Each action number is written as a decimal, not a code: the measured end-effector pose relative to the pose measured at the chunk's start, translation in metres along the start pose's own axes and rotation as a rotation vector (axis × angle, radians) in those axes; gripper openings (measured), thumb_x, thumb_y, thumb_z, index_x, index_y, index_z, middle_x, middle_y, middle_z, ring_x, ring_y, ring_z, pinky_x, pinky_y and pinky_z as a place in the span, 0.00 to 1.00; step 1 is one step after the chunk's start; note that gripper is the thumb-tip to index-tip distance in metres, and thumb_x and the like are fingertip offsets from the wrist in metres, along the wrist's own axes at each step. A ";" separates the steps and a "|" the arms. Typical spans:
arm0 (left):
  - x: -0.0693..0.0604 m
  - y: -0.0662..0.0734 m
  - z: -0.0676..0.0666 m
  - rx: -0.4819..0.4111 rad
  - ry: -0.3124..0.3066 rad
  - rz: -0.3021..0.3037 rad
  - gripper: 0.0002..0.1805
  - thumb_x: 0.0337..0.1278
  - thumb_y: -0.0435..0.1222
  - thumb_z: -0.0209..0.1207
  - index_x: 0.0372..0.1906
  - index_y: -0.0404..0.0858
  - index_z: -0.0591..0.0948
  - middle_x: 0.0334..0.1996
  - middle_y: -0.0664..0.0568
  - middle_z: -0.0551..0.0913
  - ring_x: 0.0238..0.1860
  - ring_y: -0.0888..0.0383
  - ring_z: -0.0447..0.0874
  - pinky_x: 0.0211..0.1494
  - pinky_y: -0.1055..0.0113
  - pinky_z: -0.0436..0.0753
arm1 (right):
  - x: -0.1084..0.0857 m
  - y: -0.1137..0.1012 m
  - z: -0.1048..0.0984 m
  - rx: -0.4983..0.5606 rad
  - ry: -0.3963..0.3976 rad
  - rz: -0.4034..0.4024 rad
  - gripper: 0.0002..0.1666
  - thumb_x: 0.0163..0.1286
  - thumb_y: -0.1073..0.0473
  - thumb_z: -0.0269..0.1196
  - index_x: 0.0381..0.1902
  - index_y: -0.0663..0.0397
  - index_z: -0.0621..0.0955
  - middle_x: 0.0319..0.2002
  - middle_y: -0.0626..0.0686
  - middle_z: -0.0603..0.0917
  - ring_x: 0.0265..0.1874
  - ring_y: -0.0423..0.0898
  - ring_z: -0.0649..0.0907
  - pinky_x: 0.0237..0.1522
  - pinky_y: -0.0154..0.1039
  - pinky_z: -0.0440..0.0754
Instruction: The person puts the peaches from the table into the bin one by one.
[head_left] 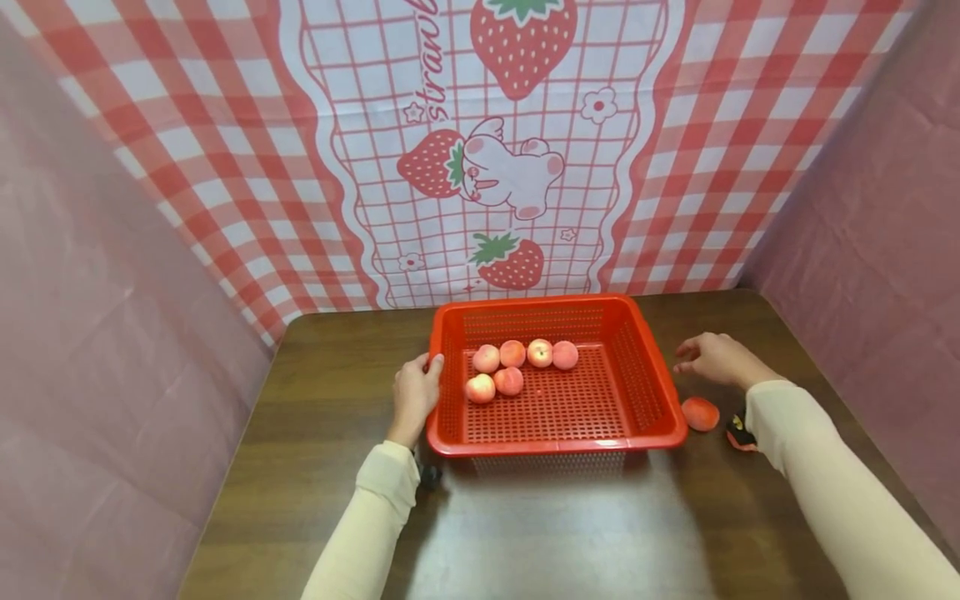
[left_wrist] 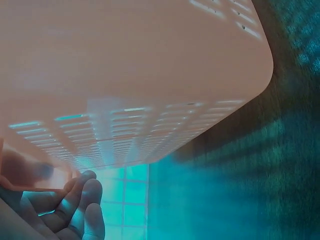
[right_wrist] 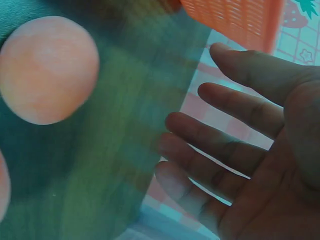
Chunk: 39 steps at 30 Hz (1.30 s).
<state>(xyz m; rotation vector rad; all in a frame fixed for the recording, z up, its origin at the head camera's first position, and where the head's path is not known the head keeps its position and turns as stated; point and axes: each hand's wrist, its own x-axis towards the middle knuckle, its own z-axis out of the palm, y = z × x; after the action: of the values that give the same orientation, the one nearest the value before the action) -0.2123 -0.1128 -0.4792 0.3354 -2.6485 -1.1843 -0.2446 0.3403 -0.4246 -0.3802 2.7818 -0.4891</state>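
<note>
A red plastic basket (head_left: 652, 437) with perforated walls stands on the table, and several peaches (head_left: 509, 381) lie toward its left side. My left hand (head_left: 417, 392) grips the basket's left rim, with the thumb over the top. From below, the left wrist view shows the fingers (left_wrist: 91, 192) curled by the rim. To the right of the basket, my right hand (head_left: 720, 358) hovers with nothing in it, its fingers spread in the right wrist view. A single peach (head_left: 701, 413) lies just nearer than that hand; it looks large in the right wrist view.
The basket sits near the back of the brown wooden table (head_left: 300, 467). Behind rises a red-checked strawberry cloth (head_left: 360, 233), and pink cloth walls (head_left: 862, 233) flank both sides. Another rounded pinkish thing (right_wrist: 3, 187) is cut off in the right wrist view.
</note>
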 end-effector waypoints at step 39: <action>-0.002 -0.001 0.002 -0.013 0.014 0.000 0.18 0.66 0.46 0.56 0.50 0.40 0.85 0.42 0.40 0.88 0.45 0.37 0.84 0.50 0.45 0.78 | -0.020 0.025 0.026 0.003 -0.181 0.094 0.19 0.46 0.55 0.75 0.29 0.64 0.83 0.24 0.52 0.83 0.26 0.47 0.79 0.31 0.42 0.77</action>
<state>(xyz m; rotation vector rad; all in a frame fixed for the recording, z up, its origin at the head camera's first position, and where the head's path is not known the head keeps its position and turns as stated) -0.2109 -0.1117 -0.4813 0.3399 -2.6277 -1.1937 -0.2226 0.3614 -0.4522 -0.2761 2.6101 -0.4151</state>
